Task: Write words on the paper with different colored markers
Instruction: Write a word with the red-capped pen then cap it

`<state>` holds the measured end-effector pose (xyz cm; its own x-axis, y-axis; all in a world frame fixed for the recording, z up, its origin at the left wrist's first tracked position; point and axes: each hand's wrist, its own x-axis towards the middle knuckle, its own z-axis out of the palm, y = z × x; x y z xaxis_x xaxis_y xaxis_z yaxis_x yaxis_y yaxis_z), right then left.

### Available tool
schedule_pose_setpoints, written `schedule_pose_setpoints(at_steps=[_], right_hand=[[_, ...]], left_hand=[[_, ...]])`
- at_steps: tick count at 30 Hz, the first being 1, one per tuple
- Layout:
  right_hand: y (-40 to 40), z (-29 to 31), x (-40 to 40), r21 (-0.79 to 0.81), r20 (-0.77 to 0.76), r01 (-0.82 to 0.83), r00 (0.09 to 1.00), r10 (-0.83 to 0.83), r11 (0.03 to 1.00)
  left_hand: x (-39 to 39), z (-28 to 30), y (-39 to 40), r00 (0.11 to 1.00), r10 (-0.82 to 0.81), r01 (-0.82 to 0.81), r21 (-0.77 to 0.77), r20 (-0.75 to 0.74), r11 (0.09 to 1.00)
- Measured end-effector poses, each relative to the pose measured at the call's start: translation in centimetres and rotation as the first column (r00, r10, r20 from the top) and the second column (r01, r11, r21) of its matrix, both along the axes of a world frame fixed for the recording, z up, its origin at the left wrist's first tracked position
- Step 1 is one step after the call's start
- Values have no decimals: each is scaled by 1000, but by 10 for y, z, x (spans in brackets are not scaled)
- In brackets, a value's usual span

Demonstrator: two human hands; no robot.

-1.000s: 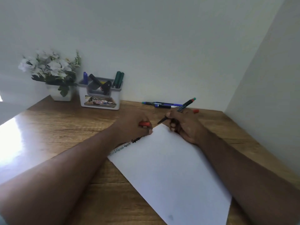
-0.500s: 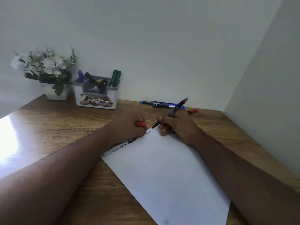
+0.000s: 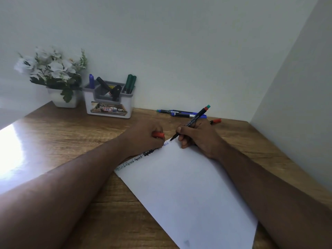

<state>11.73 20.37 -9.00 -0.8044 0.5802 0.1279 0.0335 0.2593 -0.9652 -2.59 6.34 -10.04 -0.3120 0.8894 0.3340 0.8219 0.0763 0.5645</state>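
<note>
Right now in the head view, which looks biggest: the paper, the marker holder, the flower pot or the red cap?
1. paper, though it lies nearest the camera
2. marker holder
3. flower pot, plant not counted
4. red cap, gripped in the left hand

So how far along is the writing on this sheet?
One row of green, black and blue words runs along the paper's top edge. The right hand holds a marker, tip at that row's end; the left hand grips an orange cap. The remaining sheet is blank.
</note>
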Motion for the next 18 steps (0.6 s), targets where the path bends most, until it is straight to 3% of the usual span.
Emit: schedule_pose_setpoints(at_steps=[18], right_hand=[[-1,2,0,-1,-9,33,999,-33,999]], left_hand=[[2,2,-1,1000,10,-10,-19,-7,1000]])
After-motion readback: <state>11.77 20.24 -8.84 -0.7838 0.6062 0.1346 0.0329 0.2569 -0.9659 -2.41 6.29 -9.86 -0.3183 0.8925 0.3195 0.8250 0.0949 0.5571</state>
